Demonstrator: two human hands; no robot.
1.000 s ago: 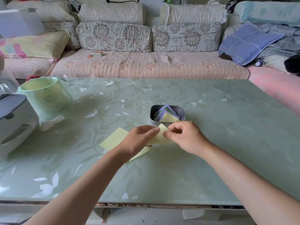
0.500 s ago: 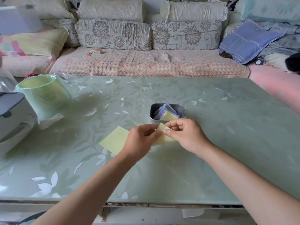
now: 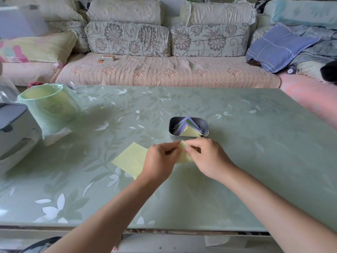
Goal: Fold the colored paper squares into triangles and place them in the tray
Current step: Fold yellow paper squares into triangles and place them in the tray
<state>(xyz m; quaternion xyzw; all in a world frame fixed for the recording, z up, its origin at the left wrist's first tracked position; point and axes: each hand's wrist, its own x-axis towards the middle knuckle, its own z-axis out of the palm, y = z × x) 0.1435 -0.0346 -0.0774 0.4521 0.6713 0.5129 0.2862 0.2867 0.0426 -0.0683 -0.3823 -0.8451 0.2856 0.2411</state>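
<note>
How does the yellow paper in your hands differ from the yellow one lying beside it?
The held paper is pinched by the left hand and right hand; the flat sheet lies on the table. The held paper looks folded to a point; the flat sheet is an open square. Both are pale yellow.

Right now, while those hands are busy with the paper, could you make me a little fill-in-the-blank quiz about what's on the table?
1. The left hand and the right hand together pinch one ____ paper, close in front of the tray.
2. The tray holds folded papers shaped as ____.
3. A flat square lies on the table, partly under the ____ hand.
Missing words: yellow; triangles; left.
</note>
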